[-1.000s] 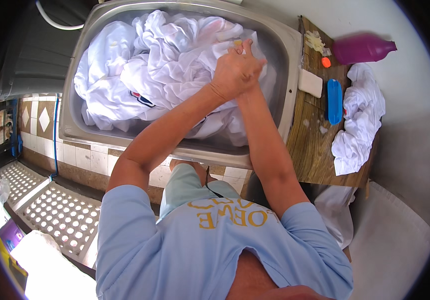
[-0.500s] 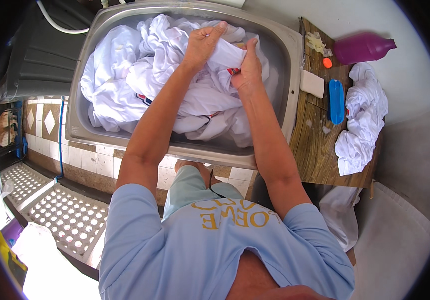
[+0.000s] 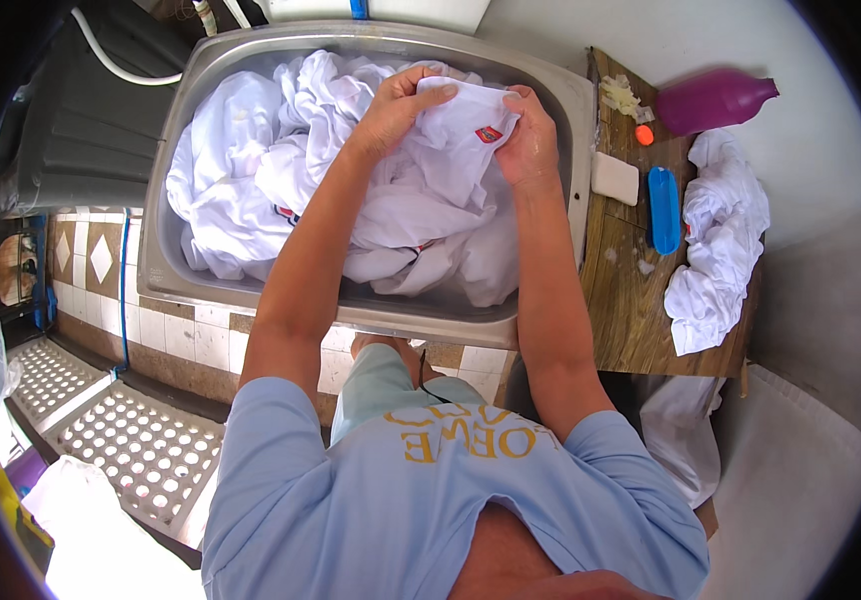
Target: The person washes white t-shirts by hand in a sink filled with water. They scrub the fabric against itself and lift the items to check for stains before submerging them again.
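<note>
Left hand point(image 3: 391, 112) and right hand point(image 3: 533, 140) are pinched on a white cloth point(image 3: 459, 115), its edge spread crosswise between them over the metal basin point(image 3: 581, 140). Nearer the right hand, a red label point(image 3: 489, 134) (any print too small to be read) is seen; yellow lettering point(image 3: 469, 440) is borne by the blue shirt point(image 3: 411, 520).

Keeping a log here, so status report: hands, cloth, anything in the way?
Left hand, right hand: gripping white cloth. Cloth spread between them, over laundry in sink. Nothing visibly in the way.
</note>
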